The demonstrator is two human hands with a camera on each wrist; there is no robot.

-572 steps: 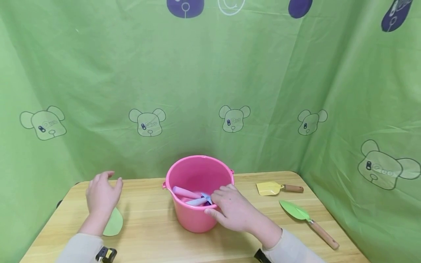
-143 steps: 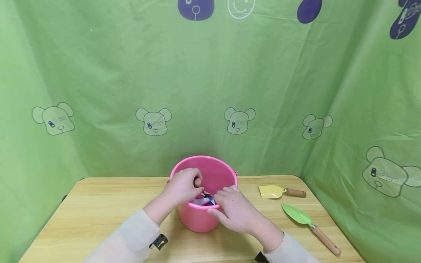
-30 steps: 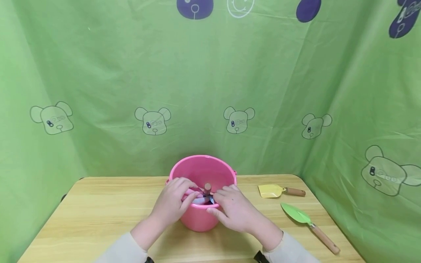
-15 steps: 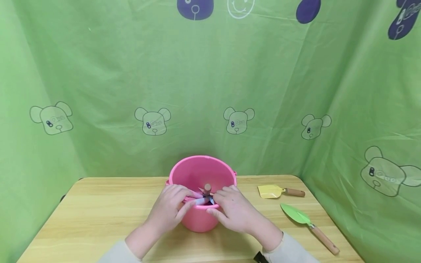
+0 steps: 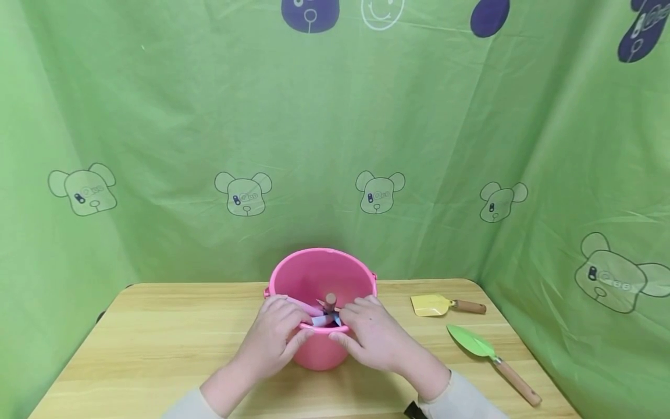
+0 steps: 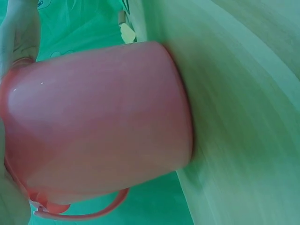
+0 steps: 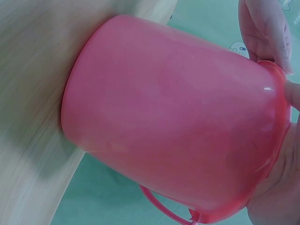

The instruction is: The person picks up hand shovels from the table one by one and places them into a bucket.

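A pink bucket (image 5: 320,349) stands upright on the table, with tools inside it. Among them show a wooden handle end (image 5: 330,299), a pink handle (image 5: 305,305) and a pale lilac handle (image 5: 321,320); their lower parts are hidden. My left hand (image 5: 273,331) grips the rim at the front left, thumb outside and fingers over the edge. Likewise my right hand (image 5: 374,334) holds the front right of the rim. Both wrist views show the bucket's outer wall (image 6: 103,117), with the right wrist view catching my right hand (image 7: 274,192) at the rim.
To the right of the bucket lie a yellow flat-bladed shovel (image 5: 445,305) and a green trowel (image 5: 492,361), both with wooden handles. A green curtain (image 5: 314,128) rises behind the wooden table (image 5: 157,343). The bucket's bail (image 6: 103,211) hangs at its side.
The green piece at the table's left is gone from there, and a wooden handle now sticks up in the bucket. My left hand has drawn back from the tools inside to the rim.
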